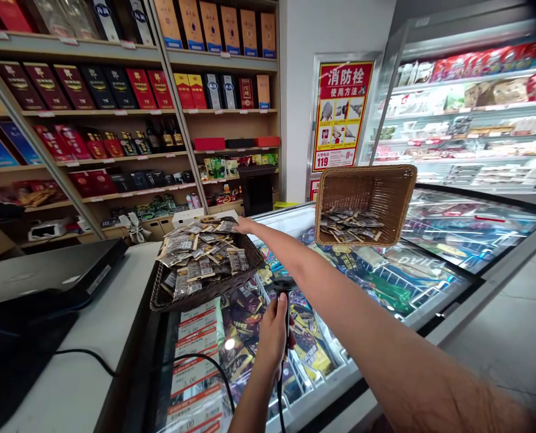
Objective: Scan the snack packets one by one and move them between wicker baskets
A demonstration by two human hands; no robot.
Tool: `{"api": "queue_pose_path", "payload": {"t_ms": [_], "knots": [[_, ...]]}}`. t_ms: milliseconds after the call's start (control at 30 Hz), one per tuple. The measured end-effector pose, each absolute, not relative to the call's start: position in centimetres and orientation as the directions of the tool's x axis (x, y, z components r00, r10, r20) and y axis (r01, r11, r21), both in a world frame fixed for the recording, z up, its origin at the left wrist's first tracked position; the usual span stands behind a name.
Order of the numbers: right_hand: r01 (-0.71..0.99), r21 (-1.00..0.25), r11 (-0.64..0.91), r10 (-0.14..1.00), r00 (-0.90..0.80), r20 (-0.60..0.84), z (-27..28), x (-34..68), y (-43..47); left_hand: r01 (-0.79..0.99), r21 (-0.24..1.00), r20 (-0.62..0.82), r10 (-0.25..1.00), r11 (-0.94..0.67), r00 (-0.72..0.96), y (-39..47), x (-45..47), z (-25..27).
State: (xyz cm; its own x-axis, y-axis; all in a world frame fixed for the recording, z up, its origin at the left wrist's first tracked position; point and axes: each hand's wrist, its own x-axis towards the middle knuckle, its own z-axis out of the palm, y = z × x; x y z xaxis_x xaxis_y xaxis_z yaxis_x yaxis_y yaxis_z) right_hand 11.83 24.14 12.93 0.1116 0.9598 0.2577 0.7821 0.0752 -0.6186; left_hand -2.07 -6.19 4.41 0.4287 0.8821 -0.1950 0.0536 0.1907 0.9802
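My left hand [273,328] is closed around the handle of a black handheld barcode scanner [284,284], held upright over the glass-topped freezer, its cable hanging down. My right arm reaches across to the far side of a dark wicker basket [205,294] heaped with small clear-and-brown snack packets [200,255]. There my right hand [244,226] touches the edge of the heap; its fingers are mostly hidden, so whether it grips a packet does not show. A lighter tan wicker basket [365,174] stands tilted farther right, with a smaller pile of similar packets [351,225] inside.
Under both baskets lies the freezer [430,264] with bagged goods behind glass. Price labels [194,361] line its near left part. A white counter [110,319] with black equipment stands left. Shelves of boxes [146,90] and a lit chiller [470,114] fill the back.
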Motion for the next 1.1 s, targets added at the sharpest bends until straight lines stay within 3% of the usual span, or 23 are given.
{"api": "queue_pose_path", "payload": {"t_ms": [100,200,300,433,500,600,767,900,1100], "knots": [[0.825,-0.564,0.011,0.973,0.121,0.196,13.4,12.2,23.7,0.058,0.98,-0.196,0.879,0.19,0.434,-6.2,-2.0,4.5],[0.848,-0.525,0.071,0.976,0.048,0.21,14.0,12.6,22.2,0.059,0.977,-0.209,0.879,0.203,0.428,-6.2,-1.9,4.5],[0.755,-0.643,0.128,0.944,0.105,0.312,14.1,13.9,19.3,0.031,0.98,-0.189,0.885,0.195,0.426,-6.1,-1.8,4.8],[0.305,-0.932,0.194,0.884,0.357,0.301,12.5,17.7,12.7,-0.019,0.983,-0.154,0.888,0.18,0.432,-6.4,-1.7,5.6],[0.058,-0.973,0.225,0.868,0.442,0.228,11.0,19.9,8.8,-0.032,0.983,-0.146,0.881,0.179,0.451,-6.6,-1.7,6.1],[-0.109,-0.97,0.218,0.823,0.554,0.123,8.4,22.6,3.4,-0.041,0.984,-0.135,0.872,0.174,0.47,-6.8,-1.8,6.6],[-0.176,-0.978,0.114,0.763,0.646,-0.027,5.4,24.3,-0.9,-0.011,0.988,-0.128,0.85,0.156,0.511,-6.9,-1.9,6.9],[-0.16,-0.981,0.107,0.798,0.602,-0.011,4.7,24.5,-1.0,-0.001,0.99,-0.115,0.818,0.14,0.563,-7.0,-2.0,7.1],[-0.273,-0.958,0.09,0.857,0.51,-0.065,3.8,25.0,-0.9,0.026,0.993,-0.106,0.819,0.111,0.563,-7.3,-2.2,7.7]]}}
